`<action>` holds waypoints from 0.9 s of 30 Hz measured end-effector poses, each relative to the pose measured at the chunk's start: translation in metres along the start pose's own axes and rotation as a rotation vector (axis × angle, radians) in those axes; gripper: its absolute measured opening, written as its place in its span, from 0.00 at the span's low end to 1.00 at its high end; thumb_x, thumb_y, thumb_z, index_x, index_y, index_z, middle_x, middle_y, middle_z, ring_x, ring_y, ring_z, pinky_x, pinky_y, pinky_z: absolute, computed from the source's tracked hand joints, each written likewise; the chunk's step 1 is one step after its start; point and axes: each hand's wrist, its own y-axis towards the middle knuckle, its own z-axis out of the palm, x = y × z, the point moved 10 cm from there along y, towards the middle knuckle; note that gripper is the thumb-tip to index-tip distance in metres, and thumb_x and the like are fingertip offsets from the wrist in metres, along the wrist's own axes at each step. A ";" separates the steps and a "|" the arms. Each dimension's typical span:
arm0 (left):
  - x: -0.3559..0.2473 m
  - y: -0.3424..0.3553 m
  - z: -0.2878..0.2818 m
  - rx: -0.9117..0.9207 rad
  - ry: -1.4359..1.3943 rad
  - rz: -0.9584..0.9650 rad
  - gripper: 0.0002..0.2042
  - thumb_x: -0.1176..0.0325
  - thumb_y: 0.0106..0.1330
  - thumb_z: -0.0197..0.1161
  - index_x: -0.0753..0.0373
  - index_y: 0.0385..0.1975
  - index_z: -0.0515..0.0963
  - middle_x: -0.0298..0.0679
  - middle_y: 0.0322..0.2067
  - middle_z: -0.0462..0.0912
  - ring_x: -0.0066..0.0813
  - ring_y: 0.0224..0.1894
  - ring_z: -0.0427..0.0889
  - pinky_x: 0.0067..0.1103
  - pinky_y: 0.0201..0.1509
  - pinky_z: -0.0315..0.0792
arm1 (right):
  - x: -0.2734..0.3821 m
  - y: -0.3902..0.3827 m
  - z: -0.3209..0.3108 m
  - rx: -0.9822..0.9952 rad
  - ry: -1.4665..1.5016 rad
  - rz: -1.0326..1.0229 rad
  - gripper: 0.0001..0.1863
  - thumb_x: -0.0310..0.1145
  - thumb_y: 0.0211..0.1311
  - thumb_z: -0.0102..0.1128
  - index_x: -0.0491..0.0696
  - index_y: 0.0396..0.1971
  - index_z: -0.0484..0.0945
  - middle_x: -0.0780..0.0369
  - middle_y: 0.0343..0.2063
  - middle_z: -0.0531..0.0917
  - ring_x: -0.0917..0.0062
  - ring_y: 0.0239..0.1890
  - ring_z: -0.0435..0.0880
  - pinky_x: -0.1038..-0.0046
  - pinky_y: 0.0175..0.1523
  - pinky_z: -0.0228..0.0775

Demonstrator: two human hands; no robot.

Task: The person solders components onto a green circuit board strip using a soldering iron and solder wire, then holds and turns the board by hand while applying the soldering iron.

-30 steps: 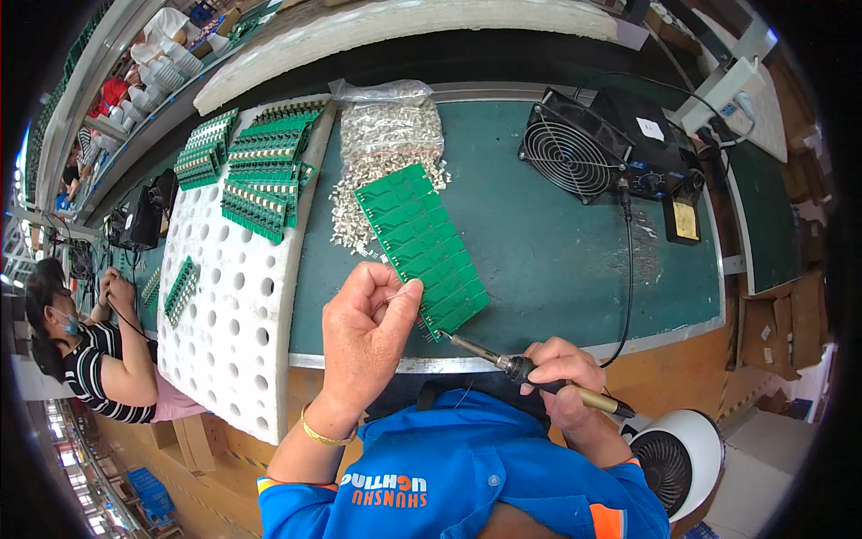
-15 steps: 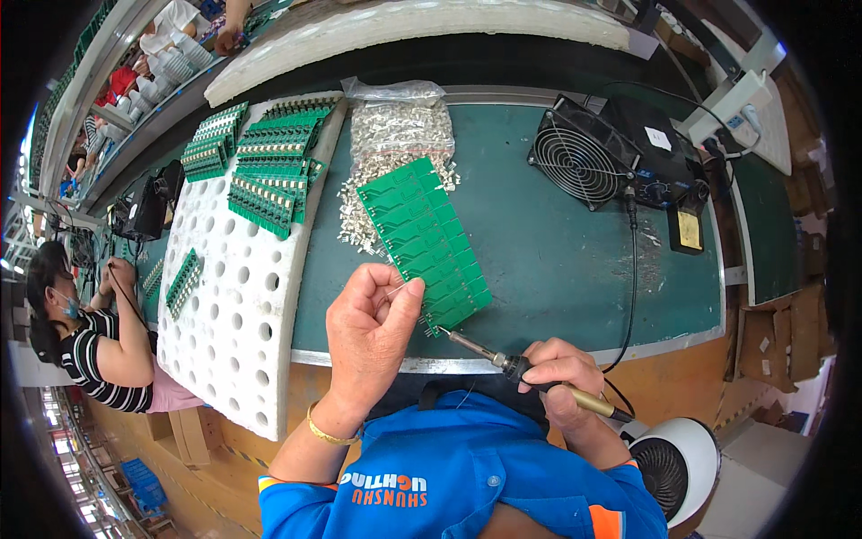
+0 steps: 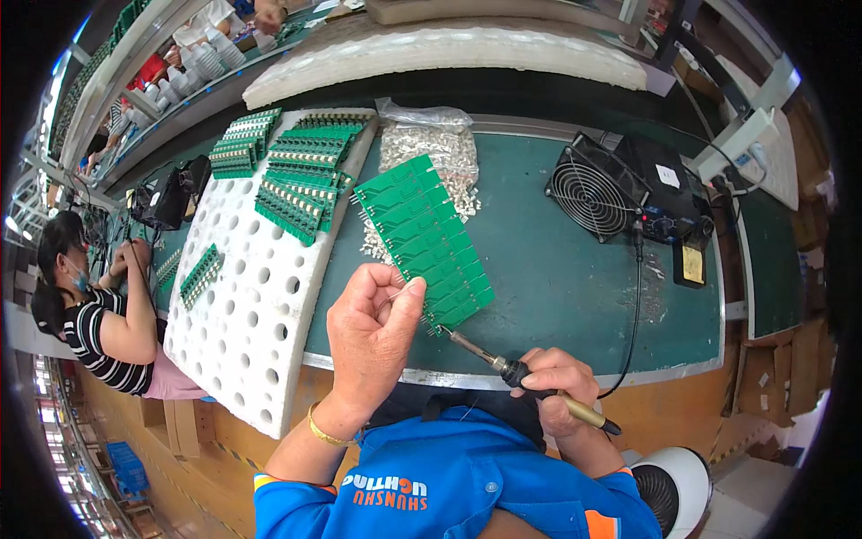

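My left hand (image 3: 375, 319) pinches the left edge of a green circuit board (image 3: 426, 241), held tilted above the bench. A thin strand, perhaps solder wire, shows between its thumb and fingers. In my right hand (image 3: 563, 386) is a soldering iron (image 3: 514, 370), gripped by its dark handle. The iron's tip touches or nearly touches the board's lower left corner, where small pins stick out. Behind the board lie a clear plastic bag (image 3: 429, 144) of small white connectors and a loose heap of the same parts (image 3: 377, 242), partly hidden by the board.
A white foam board (image 3: 241, 314) with round holes carries stacked circuit boards (image 3: 301, 171) at left. On the green bench (image 3: 557, 296) stand a black fan (image 3: 593, 187) and a soldering station (image 3: 669, 184) with a yellow sponge (image 3: 692, 264). Another person (image 3: 108, 314) works at the left.
The view has shifted, so the bench and things on it sit slightly lower and further right. Both hands keep their grips, with the iron still at the board's lower corner.
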 end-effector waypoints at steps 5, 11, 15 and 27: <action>-0.001 -0.001 0.000 -0.006 -0.005 -0.005 0.05 0.74 0.68 0.61 0.65 0.34 0.72 0.24 0.25 0.74 0.06 0.27 0.68 0.08 0.28 0.61 | 0.002 0.003 0.000 0.058 -0.060 -0.047 0.16 0.40 0.65 0.63 0.40 0.38 0.81 0.57 0.24 0.77 0.71 0.22 0.77 0.70 0.28 0.72; -0.001 -0.001 0.003 -0.001 0.027 0.004 0.05 0.74 0.69 0.61 0.65 0.34 0.72 0.25 0.25 0.74 0.06 0.27 0.69 0.08 0.28 0.62 | 0.007 0.005 -0.002 0.058 -0.090 -0.067 0.16 0.41 0.65 0.63 0.41 0.38 0.81 0.58 0.24 0.77 0.71 0.21 0.77 0.71 0.27 0.72; -0.004 -0.002 0.003 -0.010 0.031 0.020 0.05 0.75 0.68 0.61 0.65 0.34 0.72 0.25 0.26 0.74 0.06 0.27 0.68 0.08 0.28 0.62 | 0.010 0.005 -0.003 0.043 -0.092 -0.068 0.16 0.41 0.66 0.63 0.41 0.37 0.81 0.58 0.24 0.77 0.71 0.21 0.77 0.71 0.27 0.71; -0.005 -0.003 0.006 -0.020 0.000 0.046 0.05 0.75 0.68 0.62 0.65 0.33 0.72 0.24 0.23 0.71 0.05 0.24 0.64 0.09 0.25 0.57 | 0.009 0.001 -0.005 0.056 -0.083 -0.067 0.15 0.39 0.65 0.63 0.39 0.36 0.81 0.58 0.23 0.77 0.70 0.22 0.77 0.71 0.25 0.70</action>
